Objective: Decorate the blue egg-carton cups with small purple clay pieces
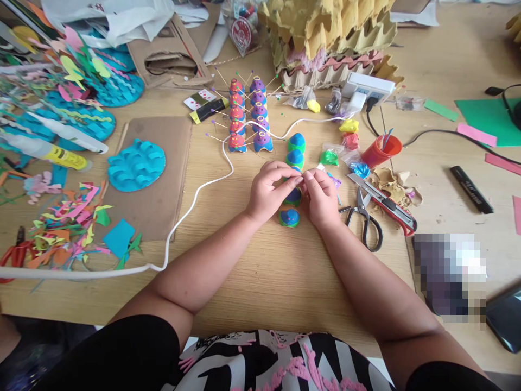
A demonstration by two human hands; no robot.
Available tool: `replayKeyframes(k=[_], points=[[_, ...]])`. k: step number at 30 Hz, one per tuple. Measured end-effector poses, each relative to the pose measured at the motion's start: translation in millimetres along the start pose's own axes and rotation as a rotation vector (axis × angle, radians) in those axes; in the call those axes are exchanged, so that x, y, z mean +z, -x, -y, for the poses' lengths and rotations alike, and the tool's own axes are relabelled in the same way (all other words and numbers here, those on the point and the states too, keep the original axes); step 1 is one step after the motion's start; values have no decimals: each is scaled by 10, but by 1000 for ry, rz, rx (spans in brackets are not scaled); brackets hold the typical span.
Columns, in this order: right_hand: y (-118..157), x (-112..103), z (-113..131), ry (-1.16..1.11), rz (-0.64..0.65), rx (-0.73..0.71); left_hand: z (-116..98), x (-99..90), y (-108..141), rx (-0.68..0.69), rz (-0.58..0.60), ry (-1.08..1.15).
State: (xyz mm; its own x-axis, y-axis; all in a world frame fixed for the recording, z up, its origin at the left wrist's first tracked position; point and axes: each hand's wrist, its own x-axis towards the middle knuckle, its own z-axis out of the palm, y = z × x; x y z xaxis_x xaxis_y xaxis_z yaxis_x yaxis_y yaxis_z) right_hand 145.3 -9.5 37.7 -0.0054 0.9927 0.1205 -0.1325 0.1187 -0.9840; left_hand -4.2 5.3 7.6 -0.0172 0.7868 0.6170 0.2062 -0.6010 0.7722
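Note:
My left hand and my right hand meet at the fingertips, both closed in a pinch. Whatever is between the fingers is too small to make out. Under and around them runs a column of blue and green domed figures. The nearest figure has a small dot on its front; the farthest figure is plain on top, and the middle ones are partly hidden by my fingers. To the left stand two rows of finished-looking figures, red ones and purple ones, with pin-like feelers.
Right of my hands lie scissors, a utility knife, coloured clay lumps and a red cup. A white cable crosses the left. Paper scraps, a blue disc on cardboard and stacked egg trays surround the work.

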Motion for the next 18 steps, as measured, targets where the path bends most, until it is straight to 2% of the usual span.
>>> replayKeyframes(k=[9, 13, 18], points=[[-6, -9, -11, 13, -24, 9, -19, -14, -4, -57, 27, 8], [-17, -7, -21, -26, -60, 21, -48, -29, -18, -42, 78, 16], [-23, -5, -21, -6, -46, 21, -65, -46, -31, -21, 104, -38]])
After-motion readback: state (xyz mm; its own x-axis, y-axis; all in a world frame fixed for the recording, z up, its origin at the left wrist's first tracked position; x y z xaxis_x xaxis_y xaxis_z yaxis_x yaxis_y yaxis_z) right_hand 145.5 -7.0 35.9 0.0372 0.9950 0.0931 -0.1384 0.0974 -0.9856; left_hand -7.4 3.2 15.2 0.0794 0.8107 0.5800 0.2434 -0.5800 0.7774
